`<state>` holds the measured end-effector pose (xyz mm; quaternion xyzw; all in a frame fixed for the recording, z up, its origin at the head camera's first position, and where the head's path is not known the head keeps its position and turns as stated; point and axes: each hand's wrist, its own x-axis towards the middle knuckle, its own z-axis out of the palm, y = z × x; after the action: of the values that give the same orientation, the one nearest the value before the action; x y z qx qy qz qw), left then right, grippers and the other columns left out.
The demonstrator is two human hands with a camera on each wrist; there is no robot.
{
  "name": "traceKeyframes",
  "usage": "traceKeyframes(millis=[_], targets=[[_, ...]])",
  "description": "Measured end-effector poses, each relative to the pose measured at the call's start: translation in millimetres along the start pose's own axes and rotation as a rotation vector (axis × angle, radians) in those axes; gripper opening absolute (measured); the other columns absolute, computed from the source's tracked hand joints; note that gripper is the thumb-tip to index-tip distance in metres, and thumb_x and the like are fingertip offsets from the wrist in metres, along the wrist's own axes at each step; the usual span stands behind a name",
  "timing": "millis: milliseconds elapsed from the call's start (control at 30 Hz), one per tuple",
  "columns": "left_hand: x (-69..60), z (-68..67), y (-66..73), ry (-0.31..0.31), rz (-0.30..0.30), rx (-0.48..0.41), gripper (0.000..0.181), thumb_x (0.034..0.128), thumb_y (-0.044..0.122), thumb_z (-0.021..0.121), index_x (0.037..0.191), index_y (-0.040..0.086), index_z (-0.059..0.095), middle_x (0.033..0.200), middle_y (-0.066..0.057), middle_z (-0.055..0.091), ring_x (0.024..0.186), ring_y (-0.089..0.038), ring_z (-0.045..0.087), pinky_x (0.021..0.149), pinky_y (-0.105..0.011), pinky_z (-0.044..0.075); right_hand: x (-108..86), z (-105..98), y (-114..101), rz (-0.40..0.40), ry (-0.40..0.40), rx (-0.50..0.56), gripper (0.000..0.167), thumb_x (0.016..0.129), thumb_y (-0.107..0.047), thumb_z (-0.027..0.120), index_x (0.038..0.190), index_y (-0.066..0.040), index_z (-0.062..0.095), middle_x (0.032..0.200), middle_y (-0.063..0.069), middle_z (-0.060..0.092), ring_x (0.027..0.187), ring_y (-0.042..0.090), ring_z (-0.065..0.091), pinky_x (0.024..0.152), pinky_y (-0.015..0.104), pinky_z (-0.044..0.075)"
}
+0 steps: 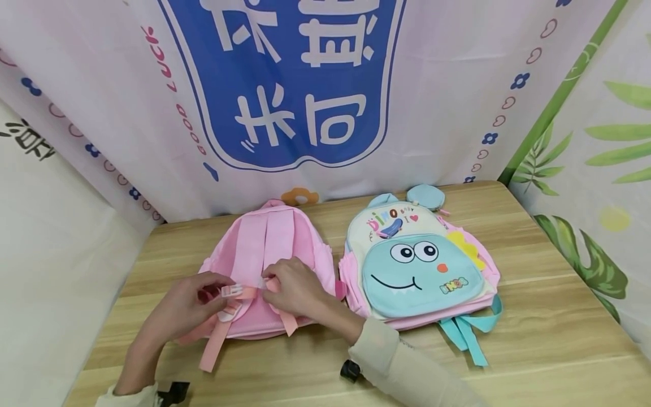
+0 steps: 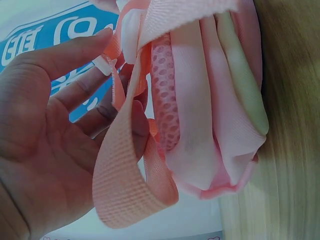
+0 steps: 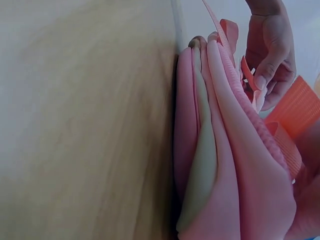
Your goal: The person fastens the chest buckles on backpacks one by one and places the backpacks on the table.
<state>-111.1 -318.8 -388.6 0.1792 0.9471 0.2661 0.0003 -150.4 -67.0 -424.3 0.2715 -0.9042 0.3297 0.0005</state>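
A pink backpack (image 1: 265, 243) lies on the table with its shoulder straps facing up. Coral webbing straps (image 1: 216, 342) hang from its lower part, one of them looping in front of the bag in the left wrist view. My left hand (image 1: 185, 305) pinches a white plastic buckle (image 1: 231, 290) between thumb and fingers at the bag's left side. At the bag's middle, my right hand (image 1: 297, 288) grips a coral strap (image 1: 274, 285), with a whitish piece by its fingertips. My right fingers partly hide what they hold.
To the right lies a cream and teal dinosaur-face backpack (image 1: 422, 277), close beside the pink one. Its teal straps (image 1: 470, 333) trail onto the wooden table (image 1: 549, 339). A printed curtain (image 1: 437, 113) hangs behind the table.
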Motion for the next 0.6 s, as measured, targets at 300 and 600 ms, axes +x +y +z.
traceKeyframes(millis=[300,600], targets=[[1.1,1.5,-0.4,-0.004,0.014,0.026,0.026,0.0879,0.009,0.088,0.112,0.015,0.079,0.086,0.007,0.065,0.074,-0.002,0.052,0.062,-0.022,0.048,3.6,5.5,-1.6,0.011,0.000,-0.052,0.025,0.090,-0.028,0.084,0.113,-0.020,0.084,0.107,-0.003,0.081,0.094,0.017,0.065,0.076,0.025,0.053],[1.3,2.0,-0.8,-0.005,0.009,0.014,0.026,0.0881,0.008,0.088,0.112,0.013,0.079,0.087,0.006,0.067,0.074,-0.002,0.053,0.063,-0.022,0.049,4.6,7.9,-0.8,-0.009,0.017,-0.070,0.020,0.092,-0.028,0.083,0.110,-0.021,0.084,0.103,-0.004,0.080,0.088,0.014,0.062,0.071,0.023,0.051]])
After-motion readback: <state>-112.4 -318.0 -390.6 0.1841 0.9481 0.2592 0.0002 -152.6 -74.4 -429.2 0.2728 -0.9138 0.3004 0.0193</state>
